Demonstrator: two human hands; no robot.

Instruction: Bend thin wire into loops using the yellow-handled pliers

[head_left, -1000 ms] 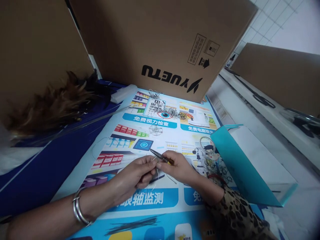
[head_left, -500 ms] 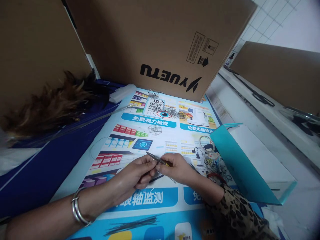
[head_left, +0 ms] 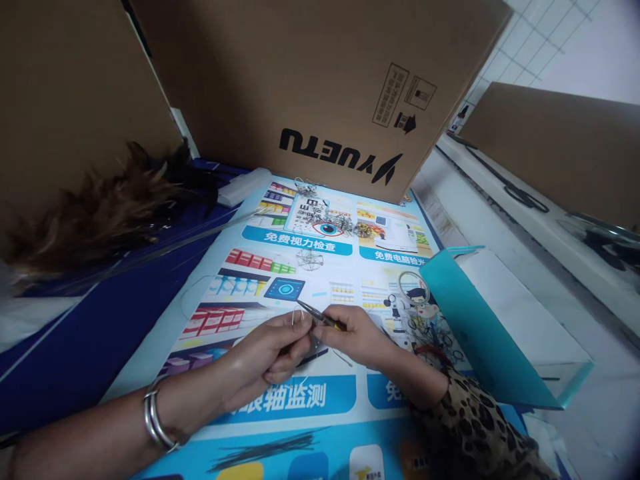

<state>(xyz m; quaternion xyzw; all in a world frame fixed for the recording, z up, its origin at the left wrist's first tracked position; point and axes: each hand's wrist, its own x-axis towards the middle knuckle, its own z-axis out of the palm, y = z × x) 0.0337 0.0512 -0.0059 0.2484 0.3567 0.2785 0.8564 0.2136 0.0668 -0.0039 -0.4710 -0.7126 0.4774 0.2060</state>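
Observation:
My left hand [head_left: 273,347] pinches a thin silver wire [head_left: 294,319] whose end sticks up between the fingertips. My right hand [head_left: 357,337] grips slim pliers [head_left: 315,314] with a yellow handle; the tips point left and up, right beside the wire. Both hands meet above a printed poster [head_left: 300,393] that covers the table. A silver bangle sits on my left wrist, and a leopard-print sleeve covers my right forearm.
A bundle of dark wires [head_left: 270,450] lies near the front edge. Small finished wire pieces [head_left: 333,223] lie at the far end by a cardboard box [head_left: 320,87]. A teal folder [head_left: 480,327] stands to the right. A feather duster [head_left: 100,207] lies on the left.
The hands have stayed close together with small shifts. The pliers tip moved slightly, and the wire end now sticks up from the left fingertips.

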